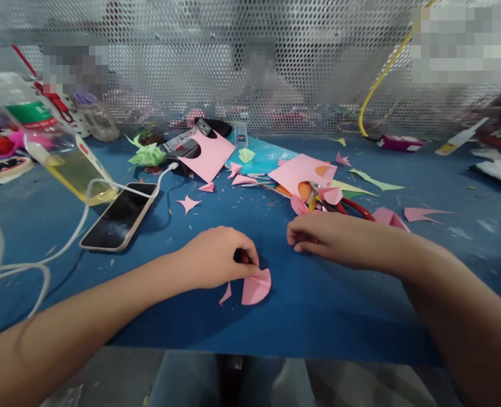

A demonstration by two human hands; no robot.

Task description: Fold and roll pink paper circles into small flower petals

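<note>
Head view: I see the left hand (225, 257) pinching pink paper (257, 290), likely light, easily creased, best held edgewise. The right hand (318, 234) hangs loosely parted.

phone (121, 219) left of paper (258, 288); perhaps scissors (359, 208) behind

A perforated metal panel (331, 79), silvery grey, rose along the far side of the desk (339, 322), and through its rows of small round holes I could make out only blurred, pale shapes beyond. The desk's blue top was scuffed and specked with pale marks, with a dull sheen in places, while below its near edge the grey floor (352, 390) lay in dimmer light.
</note>
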